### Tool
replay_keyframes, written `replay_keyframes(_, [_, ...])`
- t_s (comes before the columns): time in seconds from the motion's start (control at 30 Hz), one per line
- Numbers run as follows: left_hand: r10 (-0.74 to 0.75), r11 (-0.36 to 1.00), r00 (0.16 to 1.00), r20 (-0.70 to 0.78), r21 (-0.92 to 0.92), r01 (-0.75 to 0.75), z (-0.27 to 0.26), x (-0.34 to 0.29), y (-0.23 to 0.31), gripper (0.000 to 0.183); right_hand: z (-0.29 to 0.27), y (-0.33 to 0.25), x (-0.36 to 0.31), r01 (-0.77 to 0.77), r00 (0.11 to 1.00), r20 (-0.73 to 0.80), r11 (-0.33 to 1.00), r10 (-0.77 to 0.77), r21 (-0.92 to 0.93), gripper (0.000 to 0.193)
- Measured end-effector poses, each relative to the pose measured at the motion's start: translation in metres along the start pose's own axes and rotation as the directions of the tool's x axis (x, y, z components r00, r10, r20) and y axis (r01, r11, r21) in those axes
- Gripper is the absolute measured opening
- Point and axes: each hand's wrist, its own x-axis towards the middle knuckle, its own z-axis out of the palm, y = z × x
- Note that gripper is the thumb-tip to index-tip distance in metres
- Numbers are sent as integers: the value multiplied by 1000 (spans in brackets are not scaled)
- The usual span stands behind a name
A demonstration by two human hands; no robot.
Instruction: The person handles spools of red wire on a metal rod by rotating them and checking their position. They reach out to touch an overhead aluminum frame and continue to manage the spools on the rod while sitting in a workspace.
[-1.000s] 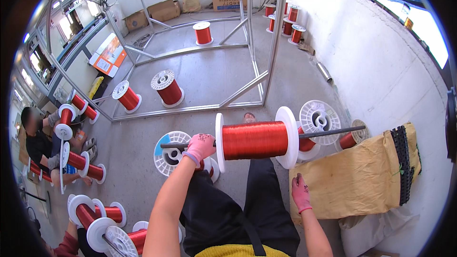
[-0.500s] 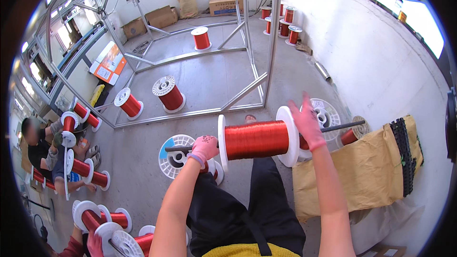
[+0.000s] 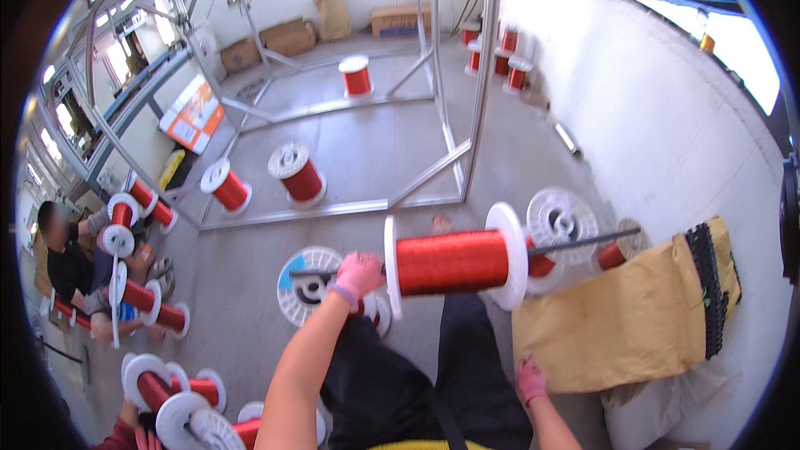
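Head view: mid-frame, my left hand grips the rod, best held level through the spool; I cannot tell how closed my right hand is.

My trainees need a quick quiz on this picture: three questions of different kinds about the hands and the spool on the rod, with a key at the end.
1. True or false: the left hand grips the dark rod that runs through the spool.

2. Fill in the blanks: the wire on this spool is ____, and its end flanges are ____.

3. Multiple choice: where is the right hand?
A) Around the dark rod
B) Beside the tan sack
C) On top of the spool

Key: 1. True. 2. Red; white. 3. B.
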Motion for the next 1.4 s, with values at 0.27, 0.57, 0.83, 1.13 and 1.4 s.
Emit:
replay_keyframes(0.27, [-69, 975, 966, 249, -189, 118, -40, 3, 9, 30, -54, -3, 32, 187, 888, -459, 892, 26, 412, 28])
replay_keyframes(0.57, [-68, 979, 969, 236, -173, 110, -31, 1, -1, 30, -129, -42, 5, 315, 836, -519, 619, 178, 720, 37])
replay_keyframes(0.83, [-71, 980, 970, 233, -166, 111, -37, 3, 4, 31, -346, -109, 27, 631, 457, -885, 668, 91, 394, 56])
replay_keyframes(1.13, [-49, 985, 974, 220, -152, 84, -37, -4, 1, 29, -276, -124, 30, 647, 590, -801, 536, 99, 543, 54])
replay_keyframes(1.4, [13, 1000, 995, 97, -23, -11, -19, 7, 1, 29, 31, 1, 39, -96, 954, -215, 895, 207, 436, 38])
